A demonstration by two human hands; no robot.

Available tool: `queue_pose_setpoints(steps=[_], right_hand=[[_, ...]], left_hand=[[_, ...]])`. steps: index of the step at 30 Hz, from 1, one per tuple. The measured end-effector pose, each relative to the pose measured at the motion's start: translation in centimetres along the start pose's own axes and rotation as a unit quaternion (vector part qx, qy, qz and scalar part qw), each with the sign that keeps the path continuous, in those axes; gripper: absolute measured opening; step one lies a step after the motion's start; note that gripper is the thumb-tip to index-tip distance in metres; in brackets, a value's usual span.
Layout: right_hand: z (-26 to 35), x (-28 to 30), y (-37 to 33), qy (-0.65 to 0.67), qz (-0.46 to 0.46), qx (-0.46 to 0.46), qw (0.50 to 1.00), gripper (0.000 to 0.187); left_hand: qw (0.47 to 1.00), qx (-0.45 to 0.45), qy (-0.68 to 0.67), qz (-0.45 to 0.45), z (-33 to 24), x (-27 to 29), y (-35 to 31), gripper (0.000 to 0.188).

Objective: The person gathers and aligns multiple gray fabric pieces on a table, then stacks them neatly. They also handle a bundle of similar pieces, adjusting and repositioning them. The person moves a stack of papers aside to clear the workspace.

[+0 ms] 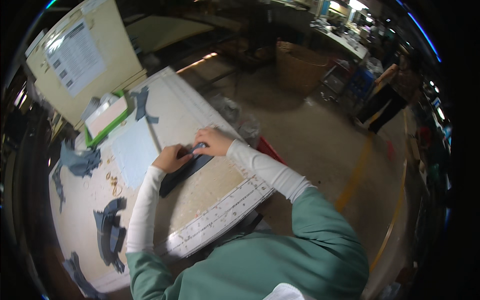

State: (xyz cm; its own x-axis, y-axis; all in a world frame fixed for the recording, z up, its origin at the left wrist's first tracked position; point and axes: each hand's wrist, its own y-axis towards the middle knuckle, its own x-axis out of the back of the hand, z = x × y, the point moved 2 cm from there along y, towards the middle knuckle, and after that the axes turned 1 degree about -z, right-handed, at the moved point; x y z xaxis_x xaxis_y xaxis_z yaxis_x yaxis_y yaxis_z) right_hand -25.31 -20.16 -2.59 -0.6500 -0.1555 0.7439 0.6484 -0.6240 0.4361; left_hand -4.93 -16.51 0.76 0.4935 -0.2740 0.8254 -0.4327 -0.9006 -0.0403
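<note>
A dark blue stack of cut fabric pieces point(176, 181) lies on the worktable point(200, 192) in front of me. Both my hands meet over its far end. My left hand point(171, 158) has its fingers and thumb closed on the edge of the fabric. Close beside it, my right hand point(213, 141) pinches a small blue bit of the same cloth. The fingertips partly hide what lies between them. To the left of my hands, a pale blue sheet point(134, 152) rests flat on the table.
Blue fabric bundles point(109, 232) lie along the table's left side, with several tan rubber bands point(115, 185) near them. A green tray point(106, 131) stands at the back left by a cream board point(85, 55). Beyond the table are a large brown basket point(300, 70) and a person point(395, 90).
</note>
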Motion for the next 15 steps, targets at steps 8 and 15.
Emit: queue_pose_setpoints(steps=[8, 15], right_hand=[[1.5, 0.3, -0.4, 0.063, 0.028, -0.045, 0.997, 0.029], [3.1, 0.1, -0.2, 0.047, -0.07, 0.028, 0.996, 0.037]], left_hand=[[0.994, -0.023, -0.066, -0.081, -0.8, -0.8, -1.9, 0.037], [0.98, -0.039, -0.051, -0.19, -0.6, -0.7, -1.4, 0.034]])
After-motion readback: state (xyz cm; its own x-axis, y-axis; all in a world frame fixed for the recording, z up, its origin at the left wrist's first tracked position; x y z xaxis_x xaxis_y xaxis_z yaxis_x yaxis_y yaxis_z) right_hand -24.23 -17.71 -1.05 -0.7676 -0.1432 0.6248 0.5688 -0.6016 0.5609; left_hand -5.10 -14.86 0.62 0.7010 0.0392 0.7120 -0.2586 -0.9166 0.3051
